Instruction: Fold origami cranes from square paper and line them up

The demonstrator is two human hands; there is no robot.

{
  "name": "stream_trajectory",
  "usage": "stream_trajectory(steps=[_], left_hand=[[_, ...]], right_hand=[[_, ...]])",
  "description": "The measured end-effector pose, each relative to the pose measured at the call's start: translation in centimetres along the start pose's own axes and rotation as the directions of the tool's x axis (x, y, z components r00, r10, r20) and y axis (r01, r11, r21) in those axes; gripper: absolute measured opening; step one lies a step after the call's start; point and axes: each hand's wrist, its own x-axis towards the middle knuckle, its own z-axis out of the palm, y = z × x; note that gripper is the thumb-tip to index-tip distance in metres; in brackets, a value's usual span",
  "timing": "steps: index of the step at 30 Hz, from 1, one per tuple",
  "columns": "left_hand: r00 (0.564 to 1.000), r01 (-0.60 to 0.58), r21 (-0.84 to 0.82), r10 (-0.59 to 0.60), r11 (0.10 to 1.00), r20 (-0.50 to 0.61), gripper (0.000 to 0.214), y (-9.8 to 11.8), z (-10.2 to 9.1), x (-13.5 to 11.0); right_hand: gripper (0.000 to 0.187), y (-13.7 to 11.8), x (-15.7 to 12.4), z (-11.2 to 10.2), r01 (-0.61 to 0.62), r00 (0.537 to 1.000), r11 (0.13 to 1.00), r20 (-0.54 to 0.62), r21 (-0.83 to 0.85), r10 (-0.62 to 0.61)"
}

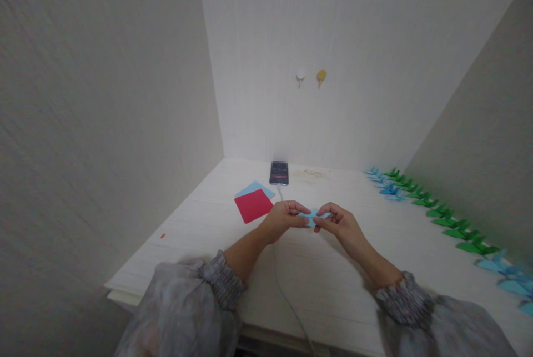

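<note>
Between my two hands, above the middle of the white table (333, 296), is a small piece of folded light-blue paper (312, 216). My left hand (285, 218) pinches its left side between thumb and fingers; a ring shows on one finger. On the other side, my right hand (335, 221) grips the paper in the same way, thumb in front. The fingers cover much of the paper, so its exact folded shape is hard to make out. Just left of my left hand lies a red paper sheet (253, 205), overlapping a light-blue sheet (255, 186).
A phone (278, 172) stands near the back wall, its white cable (285, 296) running to the table's front edge. Rows of folded green paper cranes (441, 212) and blue paper cranes (391, 189) line the right side. Two hooks (321, 76) hang on the wall. An orange scrap (162, 235) lies left.
</note>
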Motion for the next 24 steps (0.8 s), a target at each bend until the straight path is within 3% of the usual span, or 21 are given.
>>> stream_trajectory(steps=[13, 24], left_hand=[[0.999, 0.012, -0.023, -0.011, 1.0, 0.04, 0.033, -0.1, 0.03, -0.02], [0.998, -0.001, 0.003, 0.001, 1.0, -0.064, 0.033, -0.51, 0.17, 0.1]], right_hand=[[0.016, 0.4, 0.1, 0.11, -0.018, 0.999, 0.998, -0.026, 0.063, 0.02], [0.014, 0.07, 0.03, 0.97, -0.023, 0.999, 1.0, -0.042, 0.007, 0.023]])
